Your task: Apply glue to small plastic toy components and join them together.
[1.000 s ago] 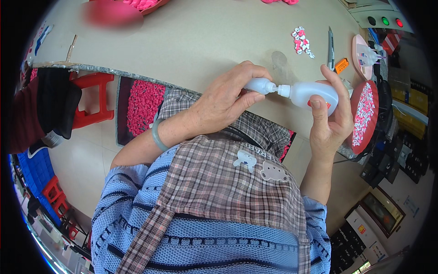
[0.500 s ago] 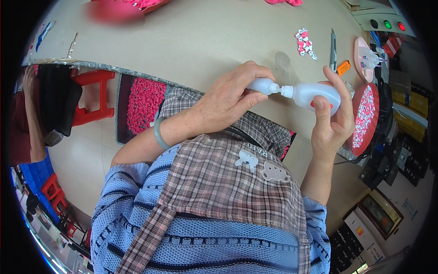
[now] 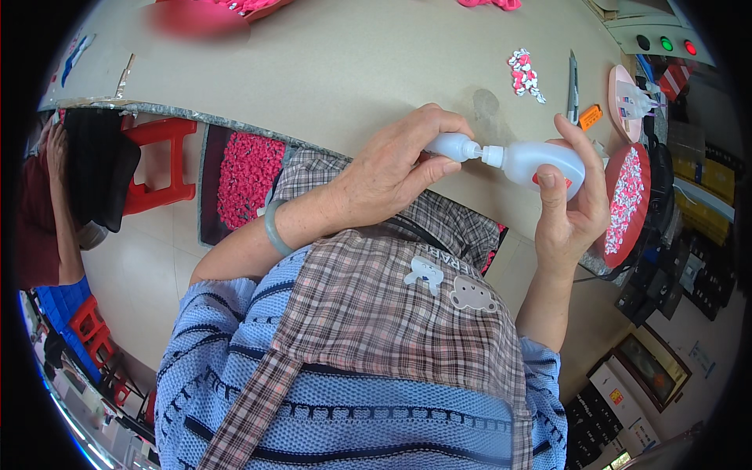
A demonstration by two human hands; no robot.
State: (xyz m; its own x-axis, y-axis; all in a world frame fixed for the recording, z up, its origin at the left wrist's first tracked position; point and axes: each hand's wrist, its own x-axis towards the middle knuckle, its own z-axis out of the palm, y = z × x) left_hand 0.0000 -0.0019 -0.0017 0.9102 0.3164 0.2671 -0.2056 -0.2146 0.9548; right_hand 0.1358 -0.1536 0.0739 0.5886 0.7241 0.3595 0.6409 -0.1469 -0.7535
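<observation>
Over the near edge of the table, my left hand (image 3: 403,160) pinches a small translucent squeeze bottle (image 3: 452,146) between thumb and fingers. My right hand (image 3: 570,196) is wrapped round a larger translucent plastic bottle (image 3: 542,163) with a white neck and a red mark on its side. Both bottles lie nearly level, mouth to mouth. The small one's narrow tip meets the opening of the larger one; how deep it sits inside cannot be made out. Beyond them on the table lies a small heap of pink and white pieces (image 3: 524,74).
A utility knife (image 3: 573,88) and an orange object (image 3: 590,117) lie right of the heap. Further right are a pink tray (image 3: 620,84) with a small bottle and a red tray (image 3: 638,200) of pink-white pieces. A bin (image 3: 210,188) of pink pieces and a red stool (image 3: 162,200) stand left.
My hands and both bottles have hardly moved. At the far left, the other person's arm has shifted slightly.
</observation>
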